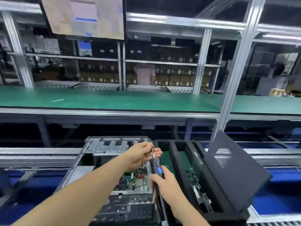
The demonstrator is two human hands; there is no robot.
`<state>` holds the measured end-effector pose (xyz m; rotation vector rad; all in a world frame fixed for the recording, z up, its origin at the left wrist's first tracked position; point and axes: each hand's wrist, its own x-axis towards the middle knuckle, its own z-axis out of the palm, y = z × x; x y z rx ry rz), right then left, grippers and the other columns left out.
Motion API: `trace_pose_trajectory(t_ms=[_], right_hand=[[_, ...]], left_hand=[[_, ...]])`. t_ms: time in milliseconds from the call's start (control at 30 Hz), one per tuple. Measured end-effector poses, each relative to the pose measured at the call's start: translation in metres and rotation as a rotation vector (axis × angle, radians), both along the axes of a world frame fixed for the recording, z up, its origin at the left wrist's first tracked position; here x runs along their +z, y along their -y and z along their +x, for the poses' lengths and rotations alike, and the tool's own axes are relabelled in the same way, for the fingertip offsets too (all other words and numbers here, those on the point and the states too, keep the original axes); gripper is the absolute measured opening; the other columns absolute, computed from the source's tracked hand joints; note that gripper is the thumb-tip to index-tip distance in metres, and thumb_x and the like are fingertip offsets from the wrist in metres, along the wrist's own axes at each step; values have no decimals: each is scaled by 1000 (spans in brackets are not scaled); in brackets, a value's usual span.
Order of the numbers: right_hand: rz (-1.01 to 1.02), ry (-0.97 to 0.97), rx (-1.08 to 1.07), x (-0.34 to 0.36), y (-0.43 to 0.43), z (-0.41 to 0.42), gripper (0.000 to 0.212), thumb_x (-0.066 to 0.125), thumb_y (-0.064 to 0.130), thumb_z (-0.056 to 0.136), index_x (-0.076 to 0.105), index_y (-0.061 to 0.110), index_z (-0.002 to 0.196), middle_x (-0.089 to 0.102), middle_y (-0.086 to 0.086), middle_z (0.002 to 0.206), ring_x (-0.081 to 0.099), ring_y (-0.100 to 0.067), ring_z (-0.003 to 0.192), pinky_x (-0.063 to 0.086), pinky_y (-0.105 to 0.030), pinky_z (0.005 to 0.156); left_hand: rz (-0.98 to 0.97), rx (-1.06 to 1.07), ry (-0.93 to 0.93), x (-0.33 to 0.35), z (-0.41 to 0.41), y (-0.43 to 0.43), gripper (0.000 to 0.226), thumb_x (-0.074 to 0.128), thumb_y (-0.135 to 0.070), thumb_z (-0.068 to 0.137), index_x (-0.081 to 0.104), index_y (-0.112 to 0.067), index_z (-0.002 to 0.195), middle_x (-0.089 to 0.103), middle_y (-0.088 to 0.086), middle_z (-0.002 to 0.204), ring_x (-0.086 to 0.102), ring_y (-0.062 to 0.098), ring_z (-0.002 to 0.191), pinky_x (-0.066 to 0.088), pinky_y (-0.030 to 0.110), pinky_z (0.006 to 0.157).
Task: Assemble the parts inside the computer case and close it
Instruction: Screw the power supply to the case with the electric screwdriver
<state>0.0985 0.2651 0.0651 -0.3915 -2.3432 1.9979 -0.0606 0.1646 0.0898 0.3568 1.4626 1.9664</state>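
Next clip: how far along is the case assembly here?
Done: a green board sits inside the open computer case. In hand: the right hand grips the electric screwdriver while the left hand pinches its bit; whether a screw is on it is too small to tell. Left: fastening, then closing. The black panel, likely the cover, leans on the foam tray, not yet fitted.

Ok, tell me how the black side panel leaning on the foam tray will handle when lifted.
The side panel looks thin, flat and wide: probably stiff, light for its area, awkward one-handed. It leans tilted on the foam tray, so a nudge may slide or tip it.
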Motion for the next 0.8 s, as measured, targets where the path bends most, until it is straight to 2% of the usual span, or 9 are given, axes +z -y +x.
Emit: trace_pose_trajectory(t_ms=[100, 167, 267, 300, 367, 500, 634, 701, 801], right_hand=[[-100, 10, -6, -3, 34, 13, 13, 65, 27, 101, 61, 21, 112, 64, -10, 78, 57, -25, 58, 52, -35, 56], [-101, 28, 1, -9, 54, 21, 19, 64, 26, 102, 58, 21, 119, 64, -11, 78, 56, -27, 56, 52, -38, 56], [-118, 59, 25, -15, 81, 31, 19, 63, 23, 102, 60, 39, 113, 63, -11, 77, 55, -29, 54, 53, -41, 52], [-110, 67, 28, -17, 89, 33, 22, 64, 23, 102, 57, 38, 117, 64, -10, 77, 55, -29, 54, 52, -39, 52], [-62, 75, 41, -20, 101, 36, 31, 64, 21, 102, 50, 22, 130, 65, -10, 76, 55, -28, 52, 54, -38, 49], [-22, 105, 118, -23, 125, 43, 22, 64, 20, 101, 53, 17, 120, 67, -9, 75, 54, -27, 49, 52, -34, 47], [-112, 128, 189, -26, 143, 52, 14, 66, 17, 99, 57, 15, 110, 65, -12, 77, 51, -27, 48, 50, -31, 44], [-161, 134, 206, -30, 149, 56, 17, 66, 19, 98, 57, 11, 110, 65, -12, 78, 52, -28, 51, 51, -34, 47], [0, 106, 205, -40, 156, 62, 18, 64, 25, 98, 58, 18, 114, 70, -8, 79, 59, -25, 61, 57, -49, 66]], left_hand=[[0, -44, 33, -4, 15, 36, 28, 42, -18, 108, 55, 5, 117, 75, 15, 111, 71, 27, 110, 58, 38, 93], [39, -33, 63, -12, 25, 54, 30, 45, -20, 107, 56, 6, 118, 75, 17, 110, 72, 27, 107, 61, 33, 86], [71, 14, 118, -23, 37, 81, 32, 48, -21, 106, 58, 7, 117, 75, 19, 111, 73, 28, 105, 60, 28, 81], [73, 24, 129, -26, 41, 90, 32, 48, -20, 106, 57, 8, 118, 74, 20, 111, 73, 28, 106, 60, 29, 82], [64, 40, 125, -30, 46, 108, 30, 47, -18, 106, 57, 7, 119, 74, 20, 111, 73, 29, 106, 61, 30, 82], [-54, 66, -18, -37, 59, 147, 22, 45, -16, 107, 60, 0, 107, 75, 18, 111, 72, 27, 107, 61, 33, 84], [-222, 69, -76, -38, 68, 177, 20, 46, -19, 107, 58, -3, 107, 75, 12, 113, 67, 26, 118, 53, 38, 98], [-261, 78, -55, -41, 74, 187, 25, 46, -22, 107, 58, -1, 114, 75, 10, 115, 69, 19, 111, 55, 34, 95], [-343, 144, -39, -44, 88, 193, 34, 49, -30, 107, 60, -1, 120, 76, 8, 113, 74, 13, 96, 59, 27, 81]])
